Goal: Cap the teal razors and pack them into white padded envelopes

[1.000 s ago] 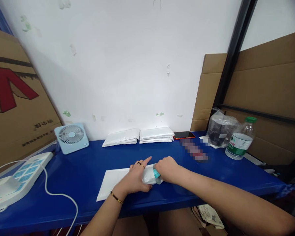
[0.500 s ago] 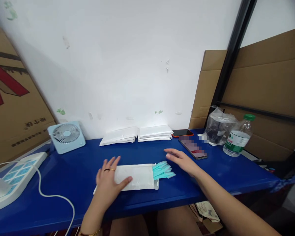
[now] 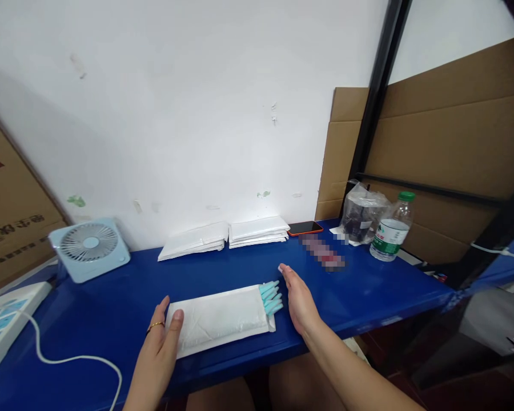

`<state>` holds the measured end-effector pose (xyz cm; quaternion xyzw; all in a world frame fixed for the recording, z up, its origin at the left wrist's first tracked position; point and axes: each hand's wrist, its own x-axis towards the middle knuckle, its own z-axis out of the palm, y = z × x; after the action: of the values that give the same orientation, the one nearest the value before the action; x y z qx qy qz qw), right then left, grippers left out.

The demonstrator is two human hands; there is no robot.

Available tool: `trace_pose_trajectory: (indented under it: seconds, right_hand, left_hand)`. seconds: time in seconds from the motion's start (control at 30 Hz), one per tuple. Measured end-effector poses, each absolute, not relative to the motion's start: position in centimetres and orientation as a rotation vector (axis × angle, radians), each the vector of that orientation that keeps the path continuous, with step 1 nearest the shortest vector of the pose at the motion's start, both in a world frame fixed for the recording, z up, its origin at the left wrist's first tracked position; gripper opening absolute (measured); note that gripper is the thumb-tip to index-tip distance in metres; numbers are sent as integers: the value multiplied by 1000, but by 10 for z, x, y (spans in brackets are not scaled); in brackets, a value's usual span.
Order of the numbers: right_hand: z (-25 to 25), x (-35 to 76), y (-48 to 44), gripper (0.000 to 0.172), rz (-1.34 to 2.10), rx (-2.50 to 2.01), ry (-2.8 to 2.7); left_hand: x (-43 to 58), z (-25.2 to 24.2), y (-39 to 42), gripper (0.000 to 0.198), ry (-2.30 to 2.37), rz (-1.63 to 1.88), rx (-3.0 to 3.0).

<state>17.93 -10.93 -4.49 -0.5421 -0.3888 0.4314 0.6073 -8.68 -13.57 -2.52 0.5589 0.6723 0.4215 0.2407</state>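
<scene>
A flat white packet (image 3: 218, 319) lies on the blue table in front of me. Several thin teal plastic sticks (image 3: 270, 298) poke out of its right end; their other ends are hidden inside. My left hand (image 3: 158, 337), with a ring on one finger, is at the packet's left end. Its thumb lies over the near left corner, and the fingers reach up beside the left edge, apart from the thumb. My right hand (image 3: 298, 299) stands on edge just right of the sticks, fingers stretched out, palm turned toward them, holding nothing.
Two stacks of white packets, a left stack (image 3: 195, 240) and a right stack (image 3: 257, 231), rest against the wall. A blue fan (image 3: 89, 248) and white power strip (image 3: 15, 319) stand left. To the right are an orange-edged phone (image 3: 305, 228), bagged cup (image 3: 362, 214) and water bottle (image 3: 389, 231).
My left hand has slid from the packet's top to its left end. The right hand has come in close to the sticks, which now protrude less. The view has turned right.
</scene>
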Motion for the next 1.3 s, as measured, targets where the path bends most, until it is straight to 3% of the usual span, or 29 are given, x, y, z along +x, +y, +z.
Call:
trace_pose_trajectory:
  seconds: [0.3,0.43,0.53,0.73,0.93,1.07,1.3]
  right_hand:
    - [-41,175,-114,56,1082,-1109,-758]
    - [-36,182,-116,51,1285,-960,-813]
    - [-36,185,-115,46,1160,-979,-724]
    - [-37,179,-112,54,1228,-966,-805]
    - [-37,184,-109,60,1025,-1112,-767]
    - [-39,178,-110,54,1064,-1117,-971]
    - [-27,224,-124,35,686,-1433,-1408]
  left_hand:
    - [-80,-21,-146,63,1823,1188,1396]
    - [-81,-27,-146,67,1815,1136,1530]
    - [-80,-29,-146,67,1838,1119,1535]
    - [-73,-29,-148,63,1782,1099,1588]
    - [-70,-33,-146,64,1817,1117,1618]
    - [-64,-33,-143,62,1723,1067,1654]
    - [-83,-39,-139,64,1770,1096,1638]
